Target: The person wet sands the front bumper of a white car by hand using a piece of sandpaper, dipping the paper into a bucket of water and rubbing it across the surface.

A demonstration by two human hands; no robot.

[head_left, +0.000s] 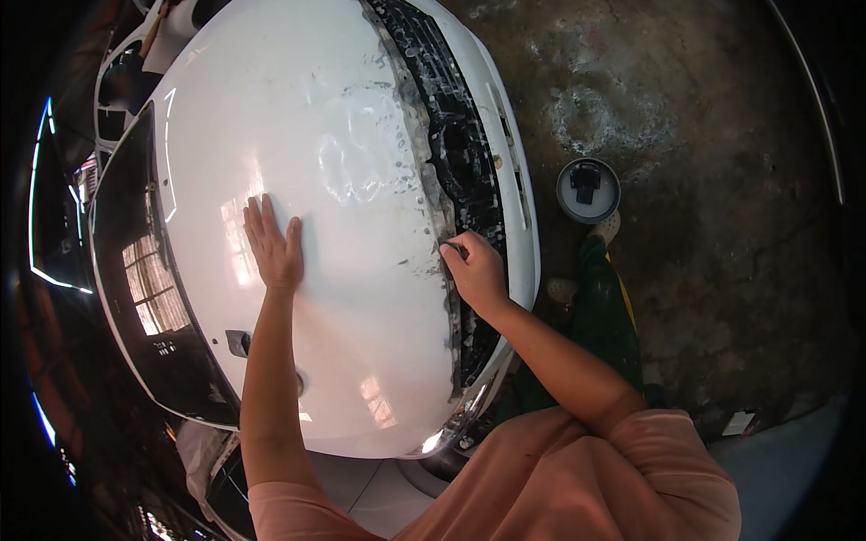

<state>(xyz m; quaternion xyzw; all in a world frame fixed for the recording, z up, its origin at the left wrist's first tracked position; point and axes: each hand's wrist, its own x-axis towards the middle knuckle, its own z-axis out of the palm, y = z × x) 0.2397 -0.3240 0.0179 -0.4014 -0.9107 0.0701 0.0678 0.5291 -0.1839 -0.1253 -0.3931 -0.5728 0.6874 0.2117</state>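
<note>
A white car hood (343,307) lies beneath me, with a dark front grille strip (460,135) along its right edge and a ragged, spotted grey band (410,108) between them. My left hand (275,243) rests flat on the middle of the hood, fingers open. My right hand (476,275) is closed, thumb and fingers pinched at the grey band beside the grille, with a small dark bit at the fingertips that I cannot make out.
A round pale bucket (570,203) holding a dark object (585,176) stands on the stained concrete floor (686,252) at right, near my shoes. A dark windshield (126,207) bounds the hood at left. Another person (126,81) is beside white bodywork at upper left.
</note>
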